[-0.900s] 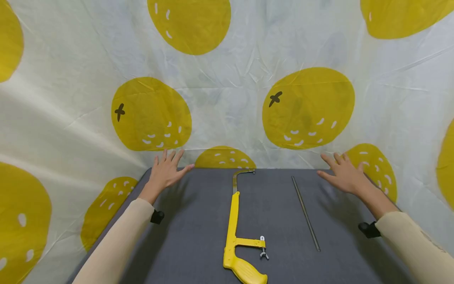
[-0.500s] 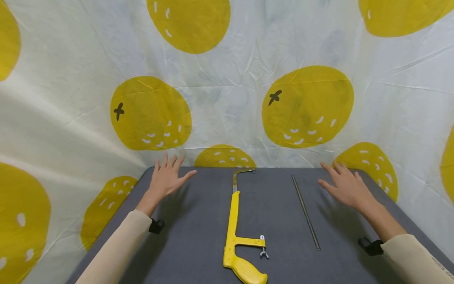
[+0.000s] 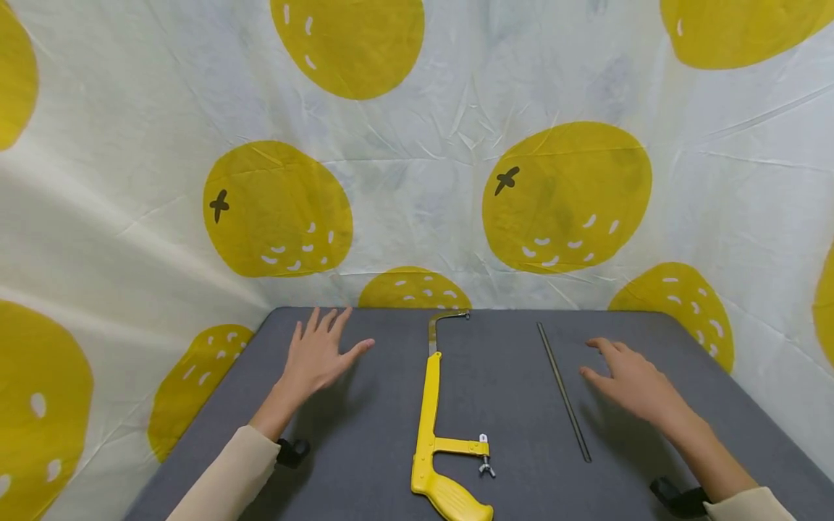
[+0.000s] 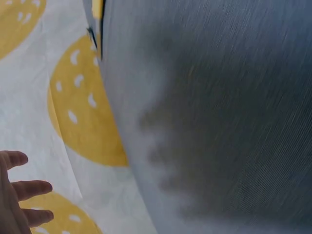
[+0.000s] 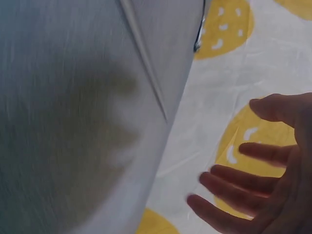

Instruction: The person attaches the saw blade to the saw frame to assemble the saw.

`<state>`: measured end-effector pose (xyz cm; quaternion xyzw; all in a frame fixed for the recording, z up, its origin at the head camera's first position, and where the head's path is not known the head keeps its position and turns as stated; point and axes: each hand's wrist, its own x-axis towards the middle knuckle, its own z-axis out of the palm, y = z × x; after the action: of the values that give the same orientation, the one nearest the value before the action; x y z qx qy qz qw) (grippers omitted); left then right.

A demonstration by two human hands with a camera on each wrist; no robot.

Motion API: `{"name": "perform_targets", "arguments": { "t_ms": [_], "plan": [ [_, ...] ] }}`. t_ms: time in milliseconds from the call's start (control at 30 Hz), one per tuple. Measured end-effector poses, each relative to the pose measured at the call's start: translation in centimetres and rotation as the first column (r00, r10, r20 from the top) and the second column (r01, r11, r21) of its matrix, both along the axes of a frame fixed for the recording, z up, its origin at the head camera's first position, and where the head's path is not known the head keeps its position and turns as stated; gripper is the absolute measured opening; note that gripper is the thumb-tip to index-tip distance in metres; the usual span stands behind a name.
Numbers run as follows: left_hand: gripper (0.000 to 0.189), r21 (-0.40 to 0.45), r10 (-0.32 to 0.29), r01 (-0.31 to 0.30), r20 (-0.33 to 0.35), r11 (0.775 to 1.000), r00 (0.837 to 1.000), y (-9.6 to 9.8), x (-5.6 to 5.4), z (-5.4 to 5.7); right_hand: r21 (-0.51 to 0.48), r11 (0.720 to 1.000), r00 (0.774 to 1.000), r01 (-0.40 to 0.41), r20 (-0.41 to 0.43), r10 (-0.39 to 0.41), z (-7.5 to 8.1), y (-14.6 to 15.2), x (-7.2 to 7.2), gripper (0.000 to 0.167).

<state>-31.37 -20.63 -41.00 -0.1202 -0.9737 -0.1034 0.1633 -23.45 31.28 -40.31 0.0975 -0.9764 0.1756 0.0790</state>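
Observation:
A yellow hacksaw frame (image 3: 426,420) lies on the dark grey table, its handle toward me and its bare metal hook end at the far edge. A wing nut (image 3: 486,469) hangs at its short cross arm, and no blade spans the frame. To its right lies a thin metal hacksaw blade (image 3: 564,394), slightly slanted. My left hand (image 3: 317,359) hovers left of the frame, fingers spread and holding nothing. On the other side, my right hand (image 3: 641,383) is over the table right of the blade, fingers slightly bent, also holding nothing. Both hands cast shadows on the cloth.
The grey table (image 3: 365,463) runs back to a white curtain (image 3: 417,210) printed with large yellow fruit, which also comes round both sides. A black wrist strap mount (image 3: 293,453) shows under my left wrist, and another (image 3: 677,498) under the right.
Both hands have come down and nearer to me, with the left shifting a little to the right. The fingers of my right hand look more bent. Frame and blade lie where they were.

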Motion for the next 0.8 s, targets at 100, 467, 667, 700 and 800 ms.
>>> {"name": "perform_targets", "arguments": {
  "t_ms": [100,467,667,700,800],
  "plan": [
    [0.092,0.017,-0.021,0.02,0.016,1.0,1.0,0.7,1.0,-0.7,-0.085,0.996,0.997,-0.006,0.075,0.012,-0.3,-0.7,0.4,0.058],
    [0.089,0.122,-0.116,0.103,0.103,0.987,0.988,4.3,4.1,-2.8,-0.254,0.963,0.962,0.087,0.273,-0.015,-2.0,-2.1,0.3,0.07],
    [0.082,0.175,-0.208,0.194,0.07,0.965,0.976,6.6,5.1,-3.3,-0.244,0.962,0.95,0.125,0.309,-0.046,-2.6,-2.8,0.2,0.077],
    [0.08,0.183,-0.225,0.209,0.067,0.961,0.972,6.9,5.3,-3.3,-0.247,0.96,0.947,0.134,0.318,-0.05,-2.6,-3.0,0.1,0.077],
    [0.073,0.178,-0.261,0.244,0.081,0.953,0.962,8.1,5.7,-3.4,-0.248,0.958,0.94,0.146,0.337,-0.056,-2.5,-3.3,0.0,0.077]
  ]
}}
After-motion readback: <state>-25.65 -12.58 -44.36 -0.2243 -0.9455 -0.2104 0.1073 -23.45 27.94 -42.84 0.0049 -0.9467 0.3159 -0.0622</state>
